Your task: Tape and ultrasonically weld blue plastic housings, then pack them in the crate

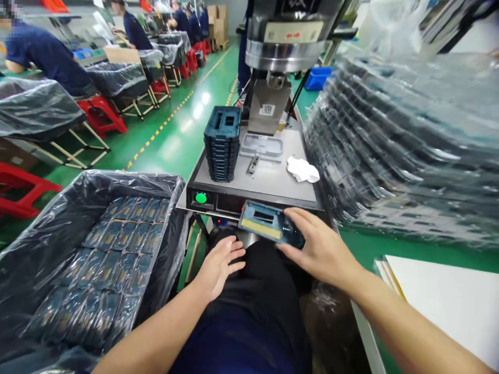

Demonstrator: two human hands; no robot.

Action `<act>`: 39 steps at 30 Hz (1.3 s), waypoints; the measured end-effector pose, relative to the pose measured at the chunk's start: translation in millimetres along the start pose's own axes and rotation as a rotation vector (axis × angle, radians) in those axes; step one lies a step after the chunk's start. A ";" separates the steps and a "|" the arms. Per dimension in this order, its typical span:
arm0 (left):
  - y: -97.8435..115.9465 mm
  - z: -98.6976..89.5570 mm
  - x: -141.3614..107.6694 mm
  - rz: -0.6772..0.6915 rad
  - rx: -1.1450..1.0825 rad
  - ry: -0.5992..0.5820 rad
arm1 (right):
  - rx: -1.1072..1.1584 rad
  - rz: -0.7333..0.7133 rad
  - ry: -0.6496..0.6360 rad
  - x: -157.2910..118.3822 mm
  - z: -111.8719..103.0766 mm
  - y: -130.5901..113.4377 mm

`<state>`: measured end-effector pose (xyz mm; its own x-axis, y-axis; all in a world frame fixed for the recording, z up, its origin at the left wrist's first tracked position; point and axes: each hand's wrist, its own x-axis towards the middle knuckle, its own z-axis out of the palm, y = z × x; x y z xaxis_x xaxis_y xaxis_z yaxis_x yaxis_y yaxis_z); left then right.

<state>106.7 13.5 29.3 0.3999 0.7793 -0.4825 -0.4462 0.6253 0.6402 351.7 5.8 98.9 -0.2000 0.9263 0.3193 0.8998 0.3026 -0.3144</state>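
Black-clothed thighs [253, 306] lie nearest the camera, between two bare forearms. To the right rises a tall, leaning stack of dark trays covered in clear film [374, 150]. To the left, a big black bin lined with clear film [134, 183] holds rows of dark, film-covered pieces. Ahead, a grey metal press with a polished round collar [284, 54] overhangs a flat grey worktop [278, 184]; an upright stack of dark blue rectangular frames [222, 156] stands at its left side. The right hand [322, 246] is clamped on one end of a dark blue rectangular panel with a yellow strip [273, 224], thumb at the near edge, fingers at the far one. That panel hangs above the lap, close to the worktop's front. The left hand [218, 267] is empty, fingers slightly apart, near the panel but clear of it. Smaller still are a crumpled white cloth [303, 170] on the worktop and a round green button [201, 198] on its front.
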 end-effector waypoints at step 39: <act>-27.2 -77.7 30.2 -0.170 0.095 0.459 | -0.121 0.155 -0.155 253.0 47.1 137.5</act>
<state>68.8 23.2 -49.1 0.0570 0.6175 -0.7845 -0.3223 0.7551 0.5709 406.6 292.3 94.4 -0.1043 0.9857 0.1321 0.9623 0.1336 -0.2368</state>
